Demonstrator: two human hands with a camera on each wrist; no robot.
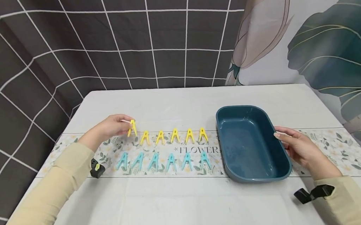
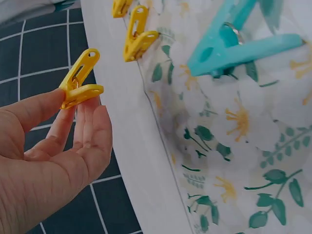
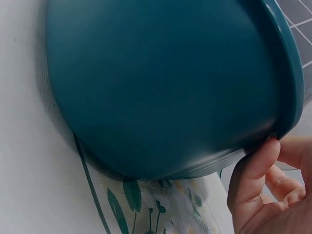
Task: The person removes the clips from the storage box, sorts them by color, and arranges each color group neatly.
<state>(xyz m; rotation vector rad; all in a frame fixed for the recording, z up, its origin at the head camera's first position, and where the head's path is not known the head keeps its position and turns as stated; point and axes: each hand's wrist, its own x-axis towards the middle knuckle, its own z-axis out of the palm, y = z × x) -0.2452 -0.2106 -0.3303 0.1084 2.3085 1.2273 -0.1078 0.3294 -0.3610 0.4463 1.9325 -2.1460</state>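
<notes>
My left hand [image 1: 116, 125] pinches a yellow clothespin [image 2: 78, 83] by its clip end between thumb and fingers, at the left end of the yellow row. Its two handles point away from the fingers in the left wrist view. Several more yellow clothespins [image 1: 160, 137] stand in a line to its right. Nearer me runs a row of light blue clothespins [image 1: 153, 161]. At the right, a dark teal basin [image 1: 246, 146] sits on the table, its inside bare. My right hand [image 1: 301, 149] holds the basin's right rim, thumb at the edge and fingers against the outer side.
The table [image 1: 175, 204] has a white cover with a flower-printed band [image 1: 332, 146] across it. A dark grid-patterned cloth [image 1: 130, 35] hangs behind and at the left. A leaf-printed curtain [image 1: 337, 43] hangs at the right.
</notes>
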